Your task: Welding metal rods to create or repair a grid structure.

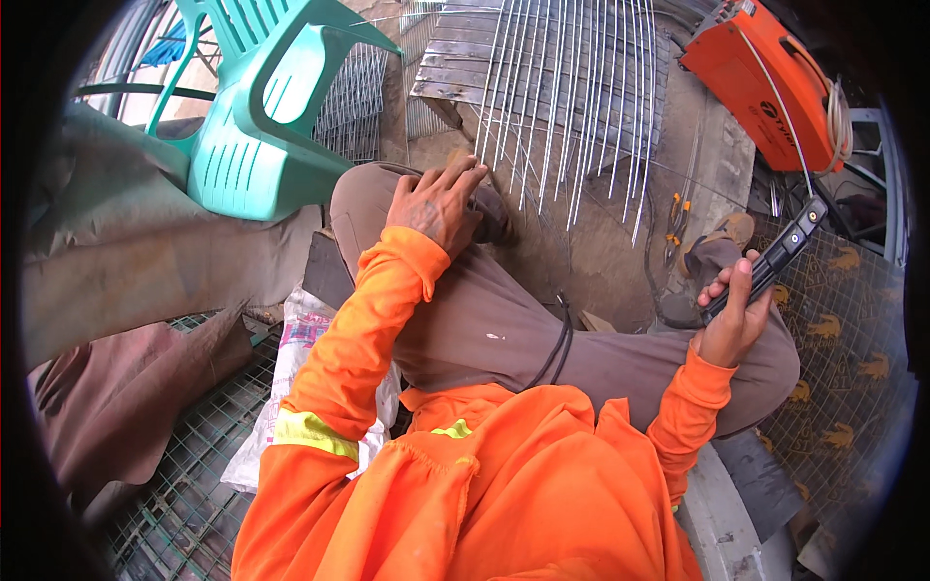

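My right hand, at the right above my bent knee, is closed around a black electrode holder. A thin pale welding rod sticks up from the holder's far end and crosses in front of the orange welding machine. My left hand lies over my left knee, its fingers stretched forward and holding nothing. Ahead of it, several thin metal rods lie side by side over a slatted wooden board, their near ends reaching past its edge. A dark cable loops across my right leg.
A turquoise plastic chair stands at the far left, beside stacked wire mesh. The orange welding machine is at the far right. Orange-handled pliers lie near my right foot. A white sack and green mesh are at left.
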Tool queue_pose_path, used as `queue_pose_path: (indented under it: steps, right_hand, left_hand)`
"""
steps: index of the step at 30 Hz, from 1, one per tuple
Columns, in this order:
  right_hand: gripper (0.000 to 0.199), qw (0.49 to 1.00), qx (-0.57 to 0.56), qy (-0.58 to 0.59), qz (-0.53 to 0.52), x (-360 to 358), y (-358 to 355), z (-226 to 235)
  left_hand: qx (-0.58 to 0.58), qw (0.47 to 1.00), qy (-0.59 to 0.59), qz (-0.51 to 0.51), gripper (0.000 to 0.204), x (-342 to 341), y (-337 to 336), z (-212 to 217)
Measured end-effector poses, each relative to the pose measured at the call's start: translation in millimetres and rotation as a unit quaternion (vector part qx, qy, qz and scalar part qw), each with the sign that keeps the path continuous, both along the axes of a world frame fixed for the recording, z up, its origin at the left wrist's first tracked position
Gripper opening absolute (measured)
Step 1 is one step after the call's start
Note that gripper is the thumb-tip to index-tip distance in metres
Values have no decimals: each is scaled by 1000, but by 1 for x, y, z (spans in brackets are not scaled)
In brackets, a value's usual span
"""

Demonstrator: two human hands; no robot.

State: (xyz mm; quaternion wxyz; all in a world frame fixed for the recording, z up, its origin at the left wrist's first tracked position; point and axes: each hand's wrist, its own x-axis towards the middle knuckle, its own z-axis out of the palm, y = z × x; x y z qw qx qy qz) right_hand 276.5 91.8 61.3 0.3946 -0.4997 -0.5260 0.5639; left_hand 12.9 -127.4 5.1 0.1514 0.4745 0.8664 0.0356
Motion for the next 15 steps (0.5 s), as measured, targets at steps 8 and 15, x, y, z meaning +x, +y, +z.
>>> queue_pose_path:
  steps: [8, 15]
  right_hand:
    - [36, 1000, 1, 1, 3, 0, 0, 4]
    - [34, 1000, 0, 4, 5, 1, 0, 3]
  left_hand:
    - [19, 1000, -1, 1, 56, 0, 2, 1]
    - [65, 998, -8, 13, 42, -10, 9, 2]
